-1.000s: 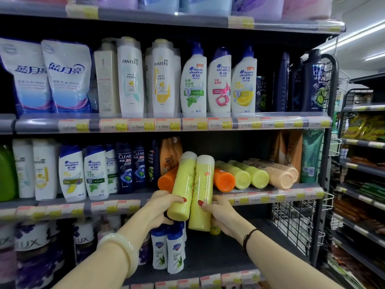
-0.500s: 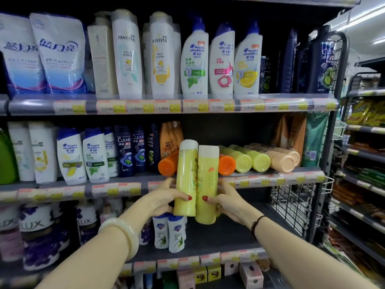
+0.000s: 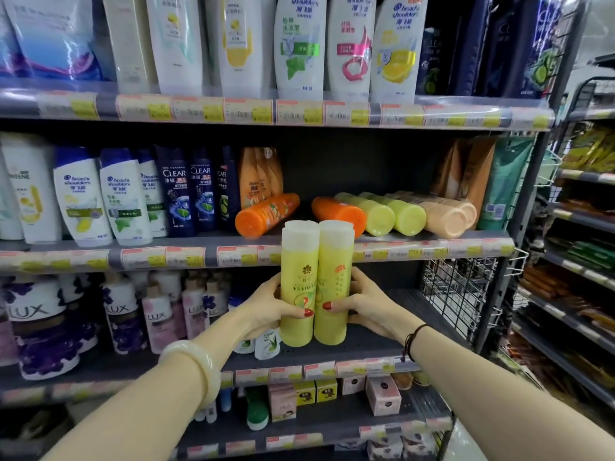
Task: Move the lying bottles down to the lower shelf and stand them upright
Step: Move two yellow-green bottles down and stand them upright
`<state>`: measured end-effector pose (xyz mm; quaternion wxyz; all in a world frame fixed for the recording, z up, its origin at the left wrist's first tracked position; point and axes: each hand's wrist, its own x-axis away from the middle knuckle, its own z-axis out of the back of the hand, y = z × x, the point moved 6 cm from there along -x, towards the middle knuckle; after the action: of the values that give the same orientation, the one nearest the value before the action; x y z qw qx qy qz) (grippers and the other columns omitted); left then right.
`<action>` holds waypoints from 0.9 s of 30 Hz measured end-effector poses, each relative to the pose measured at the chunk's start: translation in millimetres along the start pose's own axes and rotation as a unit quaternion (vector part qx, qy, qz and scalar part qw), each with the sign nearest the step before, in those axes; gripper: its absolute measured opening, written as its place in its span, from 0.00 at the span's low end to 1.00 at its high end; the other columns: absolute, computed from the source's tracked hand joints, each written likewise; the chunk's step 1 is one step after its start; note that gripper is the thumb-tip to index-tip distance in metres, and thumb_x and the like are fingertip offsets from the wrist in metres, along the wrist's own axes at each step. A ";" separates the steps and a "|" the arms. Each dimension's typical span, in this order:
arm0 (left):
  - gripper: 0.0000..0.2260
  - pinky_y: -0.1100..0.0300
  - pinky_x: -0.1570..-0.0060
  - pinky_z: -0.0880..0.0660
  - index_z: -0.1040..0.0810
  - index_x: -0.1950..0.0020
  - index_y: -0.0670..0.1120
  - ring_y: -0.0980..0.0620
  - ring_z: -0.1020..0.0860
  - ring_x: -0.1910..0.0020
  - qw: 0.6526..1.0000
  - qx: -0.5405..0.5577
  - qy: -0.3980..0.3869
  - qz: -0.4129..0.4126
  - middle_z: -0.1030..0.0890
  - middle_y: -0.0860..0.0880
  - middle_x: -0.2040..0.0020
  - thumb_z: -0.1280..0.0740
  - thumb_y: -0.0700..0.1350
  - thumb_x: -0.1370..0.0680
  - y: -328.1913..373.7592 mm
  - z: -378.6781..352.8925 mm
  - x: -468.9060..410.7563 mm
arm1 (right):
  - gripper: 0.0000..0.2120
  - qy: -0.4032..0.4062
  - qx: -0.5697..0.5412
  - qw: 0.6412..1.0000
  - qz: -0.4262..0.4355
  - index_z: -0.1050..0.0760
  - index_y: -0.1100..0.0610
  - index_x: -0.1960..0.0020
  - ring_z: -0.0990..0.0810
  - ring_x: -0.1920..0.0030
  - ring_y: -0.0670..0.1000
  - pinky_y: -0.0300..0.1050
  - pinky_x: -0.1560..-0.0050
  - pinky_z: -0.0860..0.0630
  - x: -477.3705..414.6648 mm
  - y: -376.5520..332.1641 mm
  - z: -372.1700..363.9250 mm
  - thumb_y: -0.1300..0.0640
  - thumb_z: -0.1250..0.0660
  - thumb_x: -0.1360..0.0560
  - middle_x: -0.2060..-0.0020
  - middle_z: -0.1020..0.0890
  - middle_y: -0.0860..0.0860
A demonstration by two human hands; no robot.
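Two yellow-green bottles stand upright side by side in my hands, in front of the lower shelf point(image 3: 376, 344). My left hand point(image 3: 266, 307) grips the left yellow bottle point(image 3: 298, 284). My right hand point(image 3: 361, 306) grips the right yellow bottle point(image 3: 334, 281). Their bases are at or just above the shelf board; contact is hard to tell. On the shelf above lie more bottles on their sides: an orange bottle point(image 3: 266, 214), a second orange bottle point(image 3: 337, 212), two yellow-green bottles point(image 3: 392, 214) and peach bottles point(image 3: 446, 216).
Purple-and-white Lux bottles point(image 3: 156, 314) fill the lower shelf's left part, with small white bottles point(image 3: 268, 344) just left of my held pair. A wire mesh panel point(image 3: 456, 294) closes the shelf's right end. Upright shampoo bottles point(image 3: 126, 197) crowd the middle shelf's left.
Both hands have lowered the two yellow bottles from the middle shelf's edge down to the lower shelf and brought them fully upright. The camera has tilted downward.
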<state>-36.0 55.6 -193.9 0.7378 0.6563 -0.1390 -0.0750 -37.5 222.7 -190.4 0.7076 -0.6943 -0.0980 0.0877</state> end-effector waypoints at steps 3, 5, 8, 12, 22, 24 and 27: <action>0.31 0.46 0.43 0.24 0.29 0.34 0.48 0.45 0.22 0.41 0.999 -0.023 0.030 0.010 0.19 0.44 0.41 0.28 0.27 0.34 -18.6 -4.6 -9.7 | 0.28 0.001 0.025 1.000 -0.008 0.31 0.48 0.43 0.19 0.46 0.53 0.54 0.51 0.20 -0.5 20.2 8.4 0.73 0.29 0.34 0.48 0.18 0.52; 0.30 0.42 0.38 0.26 0.28 0.38 0.49 0.44 0.22 0.40 0.998 -0.050 0.043 0.017 0.19 0.44 0.42 0.27 0.28 0.35 -29.4 -8.5 -16.9 | 0.31 0.010 0.050 0.999 -0.015 0.31 0.48 0.40 0.19 0.45 0.54 0.57 0.48 0.19 -3.0 34.9 15.4 0.72 0.28 0.35 0.45 0.19 0.53; 0.28 0.43 0.35 0.28 0.27 0.41 0.48 0.44 0.22 0.39 0.995 -0.090 0.051 0.011 0.19 0.43 0.41 0.25 0.29 0.36 -36.3 -12.2 -30.6 | 0.33 0.030 0.073 0.997 -0.013 0.32 0.50 0.38 0.19 0.44 0.55 0.62 0.45 0.21 -11.9 48.5 25.3 0.72 0.27 0.36 0.44 0.19 0.55; 0.28 0.47 0.34 0.29 0.29 0.38 0.46 0.44 0.24 0.37 0.990 -0.125 0.062 0.009 0.21 0.43 0.38 0.25 0.31 0.35 -48.0 -16.3 -48.4 | 0.32 0.041 0.097 0.994 -0.004 0.32 0.50 0.39 0.20 0.43 0.55 0.61 0.42 0.22 -28.6 63.8 35.5 0.71 0.26 0.37 0.45 0.20 0.53; 0.30 0.51 0.37 0.28 0.29 0.34 0.44 0.46 0.25 0.36 0.986 -0.138 0.085 0.039 0.21 0.45 0.38 0.25 0.33 0.34 -97.6 -15.3 -95.6 | 0.34 0.059 0.093 0.994 -0.015 0.31 0.57 0.35 0.21 0.42 0.55 0.60 0.39 0.24 -71.8 119.6 57.8 0.71 0.25 0.38 0.44 0.19 0.55; 0.34 0.49 0.35 0.29 0.31 0.32 0.46 0.46 0.25 0.36 0.986 -0.130 0.094 0.035 0.22 0.46 0.37 0.24 0.34 0.35 -102.4 -12.0 -105.2 | 0.34 0.059 0.089 0.994 -0.014 0.30 0.56 0.36 0.21 0.42 0.55 0.60 0.39 0.24 -80.8 125.5 60.3 0.70 0.25 0.39 0.45 0.18 0.55; 0.37 0.42 0.34 0.30 0.33 0.31 0.48 0.45 0.25 0.35 0.989 -0.092 0.116 0.029 0.22 0.45 0.36 0.24 0.32 0.36 -108.4 -4.5 -118.5 | 0.35 0.059 0.074 0.995 -0.021 0.31 0.56 0.35 0.20 0.42 0.55 0.60 0.38 0.24 -93.2 132.4 60.7 0.69 0.25 0.40 0.44 0.18 0.54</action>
<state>-139.5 80.8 -314.2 0.8078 0.5859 -0.0640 0.0101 -141.7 259.8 -323.3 0.7633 -0.6417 -0.0634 0.0386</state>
